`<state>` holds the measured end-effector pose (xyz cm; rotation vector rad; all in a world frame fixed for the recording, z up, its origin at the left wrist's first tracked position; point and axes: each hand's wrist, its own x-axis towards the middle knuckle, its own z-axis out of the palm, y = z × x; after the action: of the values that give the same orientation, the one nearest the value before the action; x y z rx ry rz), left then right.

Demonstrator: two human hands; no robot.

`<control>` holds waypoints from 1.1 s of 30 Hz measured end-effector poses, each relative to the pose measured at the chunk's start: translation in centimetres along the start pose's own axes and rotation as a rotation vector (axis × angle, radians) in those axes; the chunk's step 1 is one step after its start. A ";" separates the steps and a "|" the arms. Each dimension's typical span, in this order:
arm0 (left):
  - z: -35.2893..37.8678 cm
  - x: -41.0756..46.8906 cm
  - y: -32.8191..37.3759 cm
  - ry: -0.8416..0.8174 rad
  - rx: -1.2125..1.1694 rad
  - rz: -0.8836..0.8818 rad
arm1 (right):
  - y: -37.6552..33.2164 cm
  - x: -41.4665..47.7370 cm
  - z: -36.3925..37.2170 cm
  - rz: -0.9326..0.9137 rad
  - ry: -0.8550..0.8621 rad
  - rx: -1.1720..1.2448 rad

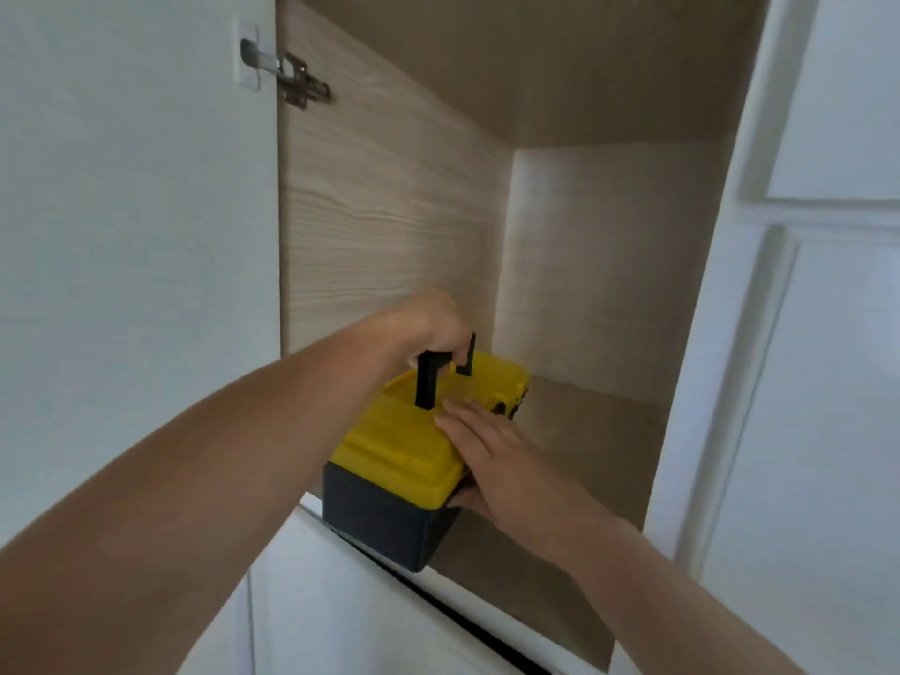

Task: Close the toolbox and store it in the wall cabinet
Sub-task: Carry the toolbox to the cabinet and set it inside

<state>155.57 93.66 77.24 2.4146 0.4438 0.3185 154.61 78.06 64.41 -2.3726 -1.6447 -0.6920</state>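
Observation:
The toolbox (389, 460) has a yellow lid, shut, and a black body. It rests on the wooden shelf (584, 431) of the open wall cabinet, its near corner jutting over the shelf's front edge. My left hand (433, 328) is closed around the black handle (428, 382) raised above the lid. My right hand (487, 450) lies against the toolbox's right side, fingers flat on the lid's edge and thumb under the rim.
The cabinet's left wooden wall (389, 211) stands close beside the toolbox. The white door (136, 236) hangs open at left on a metal hinge (297, 80). A white panelled door (828, 285) bounds the right. Shelf room lies behind and right of the toolbox.

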 end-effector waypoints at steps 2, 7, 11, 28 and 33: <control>1.3 2.2 0.1 -0.031 -0.003 0.001 | 1.2 0.2 0.6 0.069 -0.060 -0.042; 4.6 6.3 0.1 -0.115 -0.086 0.021 | 2.7 0.2 1.8 0.237 -0.168 -0.147; 7.0 8.0 0.0 -0.188 -0.091 0.047 | 3.2 0.0 2.4 0.321 -0.262 -0.216; 5.7 1.5 -14.1 -0.387 -0.331 0.438 | -2.9 -1.1 6.1 0.726 0.116 0.413; 6.8 2.5 -15.2 -0.412 -0.053 0.596 | -2.3 -0.7 6.8 0.740 0.180 0.411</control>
<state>156.61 101.93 62.56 2.4265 -0.4701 0.0726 154.13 81.02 57.85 -2.2675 -0.6526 -0.3580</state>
